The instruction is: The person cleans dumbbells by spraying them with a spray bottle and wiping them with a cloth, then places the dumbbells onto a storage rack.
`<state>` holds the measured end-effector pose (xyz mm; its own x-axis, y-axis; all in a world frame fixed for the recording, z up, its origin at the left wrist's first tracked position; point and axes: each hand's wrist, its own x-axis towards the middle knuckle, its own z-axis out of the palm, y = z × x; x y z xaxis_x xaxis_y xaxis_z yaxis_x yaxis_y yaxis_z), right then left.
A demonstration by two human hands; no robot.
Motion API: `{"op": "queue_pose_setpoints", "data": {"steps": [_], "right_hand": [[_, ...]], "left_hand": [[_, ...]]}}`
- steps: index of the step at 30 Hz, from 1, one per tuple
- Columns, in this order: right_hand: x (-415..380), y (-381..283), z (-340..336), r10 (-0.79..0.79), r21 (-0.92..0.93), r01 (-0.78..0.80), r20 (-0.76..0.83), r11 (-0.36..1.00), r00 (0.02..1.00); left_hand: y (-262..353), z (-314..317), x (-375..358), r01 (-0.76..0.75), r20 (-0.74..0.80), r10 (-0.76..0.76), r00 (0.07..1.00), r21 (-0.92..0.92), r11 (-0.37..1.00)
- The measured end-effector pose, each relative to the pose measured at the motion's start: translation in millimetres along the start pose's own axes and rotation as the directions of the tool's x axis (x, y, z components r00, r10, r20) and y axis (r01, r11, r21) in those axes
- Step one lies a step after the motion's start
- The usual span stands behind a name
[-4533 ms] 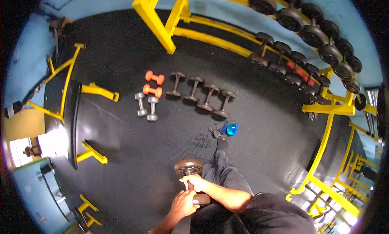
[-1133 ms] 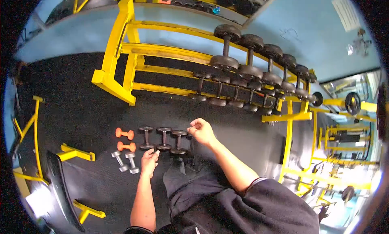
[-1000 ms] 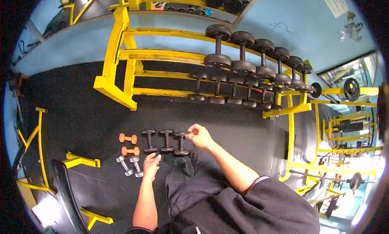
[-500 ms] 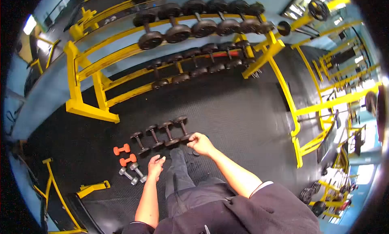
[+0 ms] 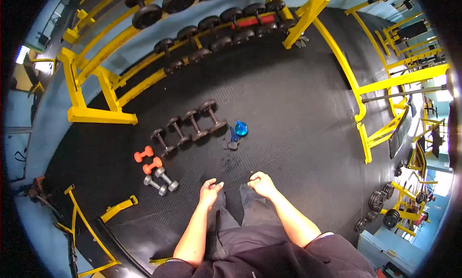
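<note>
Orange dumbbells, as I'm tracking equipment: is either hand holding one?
No, the orange dumbbells lie on the floor, apart from the left hand and right hand.

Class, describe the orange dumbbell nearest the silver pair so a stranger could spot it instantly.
Find the yellow dumbbell rack, upper left, then the row of four dark dumbbells before it. Past that row's left end, the orange dumbbell lies between the silver pair and the other orange one. Unlike that one, it lies next to the silver pair.
</note>
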<state>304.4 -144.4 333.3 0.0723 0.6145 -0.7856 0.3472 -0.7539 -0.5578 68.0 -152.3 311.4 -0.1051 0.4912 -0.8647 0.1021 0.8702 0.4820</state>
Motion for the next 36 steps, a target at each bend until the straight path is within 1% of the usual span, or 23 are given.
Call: {"op": "queue_pose_setpoints", "data": {"steps": [3,4,6,7,8,10,12,14,16,17,18,19,20,21,22,23,24,26,30,32,33,34,36], "right_hand": [[17,15,31,-0.023,0.023,0.025,-0.103,0.999,0.994],[22,21,42,0.002,0.011,-0.001,-0.086,1.000,0.996],[45,33,66,0.068,0.186,-0.060,-0.035,0.981,0.997],[54,35,79,0.031,0.180,-0.018,-0.071,0.983,0.997],[68,46,93,0.063,0.189,-0.050,-0.062,0.981,0.996],[104,71,118,-0.027,0.373,0.066,-0.110,0.925,0.994],[136,69,128,0.023,0.520,0.037,-0.108,0.853,0.994],[167,69,133,0.135,0.579,-0.077,-0.058,0.812,0.989],[190,82,136,0.109,0.648,-0.043,-0.061,0.761,0.992],[199,92,135,0.147,0.658,-0.078,-0.050,0.749,0.988],[206,104,135,0.107,0.605,-0.064,-0.035,0.794,0.994],[214,115,133,0.060,0.551,-0.043,-0.014,0.833,0.998],[224,124,129,0.091,0.563,-0.072,-0.004,0.823,0.996],[233,131,124,0.148,0.401,-0.150,0.038,0.904,0.988],[241,138,119,0.207,0.221,-0.219,0.077,0.950,0.975],[249,142,116,0.212,0.269,-0.232,0.104,0.935,0.972],[253,142,112,0.226,0.272,-0.250,0.116,0.929,0.967],[257,139,105,0.216,0.367,-0.233,0.088,0.901,0.972],[261,144,96,0.227,0.270,-0.248,0.104,0.931,0.968],[265,136,88,0.210,0.259,-0.228,0.095,0.939,0.973],[265,134,85,0.215,0.241,-0.232,0.098,0.942,0.972],[266,135,83,0.215,0.248,-0.233,0.100,0.940,0.972],[269,139,83,0.230,0.286,-0.235,0.052,0.929,0.972]], "left_hand": [[-33,-19,37,0.030,-0.031,-0.028,0.999,0.070,0.997],[-25,-22,40,0.013,-0.055,-0.006,0.998,0.140,0.990],[-31,-31,72,-0.025,-0.071,0.050,0.996,0.308,0.951],[-39,-32,95,-0.085,-0.058,0.114,0.992,0.369,0.926],[-30,-31,110,-0.084,-0.041,0.112,0.993,0.421,0.903],[-48,-20,162,-0.153,-0.031,0.187,0.982,0.449,0.881],[-59,-3,209,-0.224,-0.004,0.255,0.967,0.467,0.855],[-55,22,248,-0.234,0.006,0.281,0.960,0.575,0.784],[-51,46,286,-0.248,0.044,0.292,0.955,0.656,0.713],[-49,56,308,-0.313,0.057,0.383,0.922,0.691,0.651],[-47,66,330,-0.349,0.045,0.446,0.894,0.695,0.628],[-48,72,357,-0.396,0.053,0.554,0.831,0.756,0.522],[-44,77,382,-0.449,0.068,0.656,0.752,0.781,0.434],[-38,82,403,-0.451,0.058,0.740,0.670,0.824,0.343],[-27,85,425,-0.456,0.102,0.784,0.613,0.855,0.246],[-14,89,440,-0.438,0.128,0.786,0.605,0.877,0.195],[-7,93,456,-0.403,0.143,0.824,0.548,0.909,0.110],[15,98,475,-0.288,0.164,0.582,0.796,0.949,0.126],[33,93,491,-0.313,0.228,0.537,0.812,0.947,0.072],[56,101,475,-0.325,0.298,0.460,0.836,0.946,-0.022],[72,107,466,-0.266,0.256,0.336,0.906,0.964,-0.017],[84,107,460,-0.265,0.258,0.334,0.907,0.964,-0.024],[102,99,448,-0.356,0.304,0.377,0.875,0.931,0.076]]}}
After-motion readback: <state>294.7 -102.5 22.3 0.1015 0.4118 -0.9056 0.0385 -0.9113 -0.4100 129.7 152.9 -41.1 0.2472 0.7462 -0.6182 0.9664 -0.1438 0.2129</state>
